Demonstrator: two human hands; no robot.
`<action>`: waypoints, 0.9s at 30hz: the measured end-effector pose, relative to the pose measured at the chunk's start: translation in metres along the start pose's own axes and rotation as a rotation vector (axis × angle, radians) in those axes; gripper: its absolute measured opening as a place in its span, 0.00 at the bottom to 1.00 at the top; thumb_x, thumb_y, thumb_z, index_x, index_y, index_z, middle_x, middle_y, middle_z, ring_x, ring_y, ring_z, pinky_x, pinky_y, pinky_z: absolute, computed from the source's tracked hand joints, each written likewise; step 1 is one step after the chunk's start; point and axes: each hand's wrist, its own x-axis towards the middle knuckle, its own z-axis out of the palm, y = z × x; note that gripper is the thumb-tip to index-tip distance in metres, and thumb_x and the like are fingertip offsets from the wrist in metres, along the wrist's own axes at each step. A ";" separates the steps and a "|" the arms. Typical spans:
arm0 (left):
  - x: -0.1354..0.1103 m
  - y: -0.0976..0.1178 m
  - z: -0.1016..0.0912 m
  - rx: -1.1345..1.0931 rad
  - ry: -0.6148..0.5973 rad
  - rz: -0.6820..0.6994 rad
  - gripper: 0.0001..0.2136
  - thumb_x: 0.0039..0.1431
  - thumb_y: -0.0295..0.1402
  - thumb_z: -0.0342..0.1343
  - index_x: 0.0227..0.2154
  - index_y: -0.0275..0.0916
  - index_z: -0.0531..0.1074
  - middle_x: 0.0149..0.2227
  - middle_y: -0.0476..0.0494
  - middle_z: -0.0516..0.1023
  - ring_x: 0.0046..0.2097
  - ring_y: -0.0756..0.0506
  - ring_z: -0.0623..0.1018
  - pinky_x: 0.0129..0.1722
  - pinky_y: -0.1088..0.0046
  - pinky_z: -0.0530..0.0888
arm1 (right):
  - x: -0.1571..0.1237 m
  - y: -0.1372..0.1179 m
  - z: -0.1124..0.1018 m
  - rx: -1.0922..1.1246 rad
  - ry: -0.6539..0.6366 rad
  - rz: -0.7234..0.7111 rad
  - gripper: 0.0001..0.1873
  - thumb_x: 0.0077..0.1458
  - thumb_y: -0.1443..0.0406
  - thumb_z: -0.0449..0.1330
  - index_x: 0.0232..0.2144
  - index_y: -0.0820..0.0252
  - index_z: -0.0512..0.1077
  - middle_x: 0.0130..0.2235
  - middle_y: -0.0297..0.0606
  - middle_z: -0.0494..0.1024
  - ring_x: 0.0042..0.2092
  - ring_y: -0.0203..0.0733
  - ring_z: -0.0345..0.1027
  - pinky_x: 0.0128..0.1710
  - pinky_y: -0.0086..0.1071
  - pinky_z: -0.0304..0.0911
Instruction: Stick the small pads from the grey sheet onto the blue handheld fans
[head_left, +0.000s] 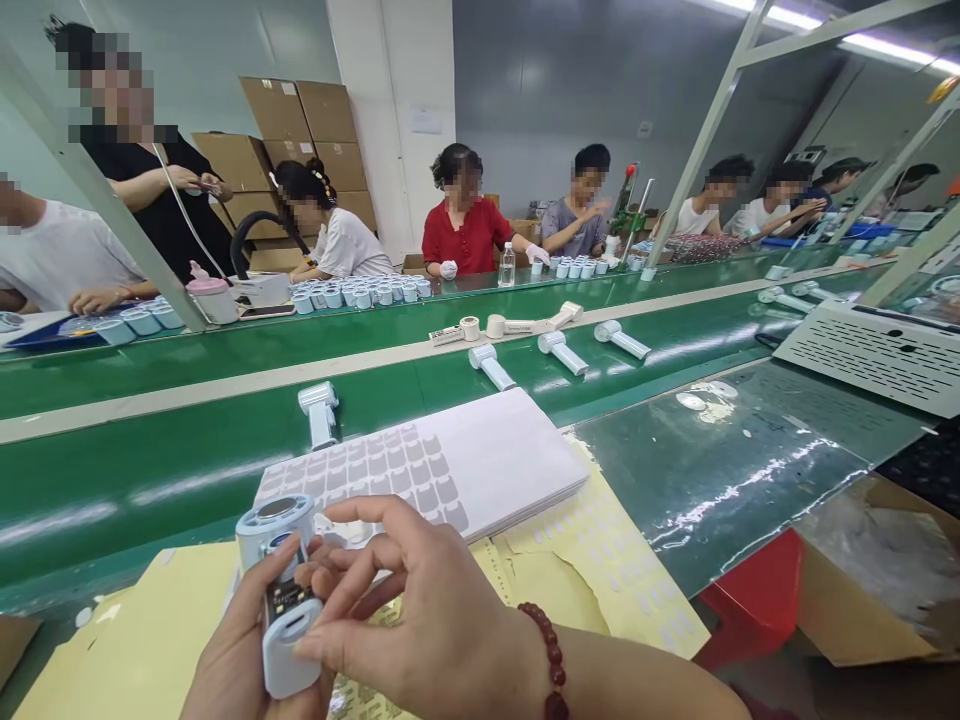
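Observation:
My left hand (pixel 255 640) is wrapped round a light-blue handheld fan (pixel 292 655), low in front of me. The fan's round head points away from me, and a dark circuit board shows in the open handle. My right hand (pixel 427 610), with a red bead bracelet at the wrist, has its thumb and bent fingers on the handle's near end; the index finger arches above. Whether a small part sits between those fingertips is hidden. Just beyond the hands lies a stack of white sheets (pixel 517 450) with rows of grey stickers.
Yellow backing paper (pixel 135 640) lies under my hands. Ahead, a green conveyor belt (pixel 405 390) carries several light-blue fans (pixel 562 352). Co-workers sit across it beside many round blue parts (pixel 360 292). At right are a slotted white panel (pixel 874 350) and a red bin (pixel 757 600).

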 end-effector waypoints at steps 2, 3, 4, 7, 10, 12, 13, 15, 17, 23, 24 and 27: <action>0.000 0.000 -0.001 0.003 0.005 0.015 0.10 0.65 0.22 0.46 0.33 0.33 0.71 0.28 0.47 0.69 0.21 0.52 0.74 0.21 0.80 0.76 | 0.000 -0.001 0.001 -0.009 -0.002 -0.007 0.41 0.37 0.61 0.78 0.55 0.48 0.70 0.31 0.29 0.83 0.46 0.48 0.80 0.47 0.40 0.76; 0.000 0.000 -0.002 0.004 0.002 0.018 0.09 0.65 0.22 0.46 0.32 0.34 0.71 0.28 0.47 0.69 0.21 0.52 0.74 0.21 0.80 0.76 | 0.000 -0.001 0.001 -0.019 -0.004 -0.010 0.41 0.37 0.60 0.78 0.55 0.49 0.70 0.31 0.30 0.83 0.45 0.48 0.80 0.47 0.41 0.76; 0.001 0.000 -0.003 0.002 -0.004 0.017 0.09 0.65 0.22 0.47 0.32 0.34 0.71 0.28 0.46 0.69 0.22 0.51 0.75 0.21 0.79 0.76 | 0.000 -0.001 0.001 -0.025 -0.006 -0.016 0.41 0.38 0.60 0.77 0.56 0.49 0.70 0.31 0.30 0.83 0.46 0.49 0.80 0.47 0.42 0.76; 0.004 0.001 -0.005 -0.005 -0.009 0.005 0.09 0.64 0.21 0.47 0.32 0.34 0.71 0.27 0.47 0.69 0.22 0.52 0.75 0.22 0.79 0.77 | 0.001 -0.001 0.000 -0.021 -0.011 -0.030 0.40 0.38 0.61 0.77 0.55 0.50 0.70 0.31 0.30 0.82 0.49 0.49 0.79 0.47 0.41 0.76; 0.003 0.001 -0.003 0.006 -0.008 0.013 0.10 0.65 0.22 0.46 0.30 0.33 0.70 0.27 0.46 0.68 0.22 0.52 0.74 0.23 0.80 0.77 | 0.001 0.000 -0.001 -0.032 -0.020 -0.015 0.40 0.37 0.61 0.77 0.55 0.49 0.70 0.32 0.30 0.82 0.48 0.50 0.79 0.48 0.41 0.75; 0.000 0.001 0.000 0.009 -0.007 0.013 0.10 0.65 0.22 0.46 0.30 0.33 0.70 0.27 0.46 0.68 0.22 0.53 0.74 0.24 0.81 0.77 | 0.000 0.000 -0.001 -0.040 -0.019 -0.007 0.40 0.37 0.61 0.77 0.55 0.49 0.70 0.32 0.29 0.83 0.46 0.49 0.80 0.48 0.41 0.75; -0.002 0.000 0.002 0.003 0.005 0.006 0.11 0.66 0.22 0.45 0.31 0.33 0.71 0.27 0.46 0.68 0.21 0.53 0.74 0.24 0.82 0.76 | 0.000 0.000 -0.002 -0.039 -0.017 -0.008 0.40 0.38 0.61 0.77 0.55 0.48 0.70 0.32 0.29 0.83 0.45 0.49 0.80 0.48 0.41 0.75; -0.005 0.000 0.005 -0.013 0.032 -0.003 0.11 0.66 0.22 0.44 0.32 0.33 0.71 0.28 0.47 0.69 0.21 0.54 0.74 0.22 0.84 0.75 | 0.000 -0.001 -0.001 -0.041 -0.015 -0.018 0.40 0.38 0.61 0.77 0.55 0.48 0.70 0.33 0.29 0.83 0.42 0.47 0.81 0.47 0.41 0.75; -0.007 0.000 0.006 -0.018 0.038 -0.003 0.10 0.66 0.22 0.45 0.33 0.33 0.71 0.28 0.47 0.69 0.21 0.54 0.74 0.22 0.85 0.74 | 0.000 -0.002 -0.001 -0.049 -0.015 -0.030 0.39 0.38 0.61 0.77 0.55 0.49 0.70 0.33 0.29 0.83 0.41 0.46 0.81 0.47 0.40 0.75; -0.006 0.000 0.004 -0.023 0.027 0.005 0.10 0.65 0.22 0.45 0.31 0.34 0.71 0.27 0.47 0.68 0.21 0.53 0.73 0.21 0.83 0.75 | 0.001 -0.004 -0.001 -0.065 -0.015 -0.023 0.39 0.40 0.60 0.76 0.55 0.50 0.70 0.32 0.31 0.83 0.44 0.49 0.80 0.46 0.42 0.76; -0.006 0.000 0.005 -0.018 0.034 0.004 0.11 0.65 0.22 0.45 0.31 0.34 0.71 0.27 0.47 0.68 0.21 0.53 0.73 0.21 0.83 0.75 | 0.001 -0.003 0.000 -0.067 -0.016 -0.026 0.39 0.40 0.60 0.76 0.55 0.50 0.70 0.32 0.31 0.83 0.45 0.49 0.80 0.46 0.41 0.76; -0.005 -0.002 0.004 0.014 0.032 0.011 0.11 0.65 0.23 0.46 0.30 0.35 0.70 0.27 0.47 0.69 0.21 0.53 0.74 0.22 0.82 0.76 | -0.001 -0.003 0.001 -0.105 -0.015 -0.058 0.38 0.42 0.58 0.75 0.56 0.49 0.69 0.34 0.31 0.83 0.43 0.46 0.80 0.45 0.38 0.76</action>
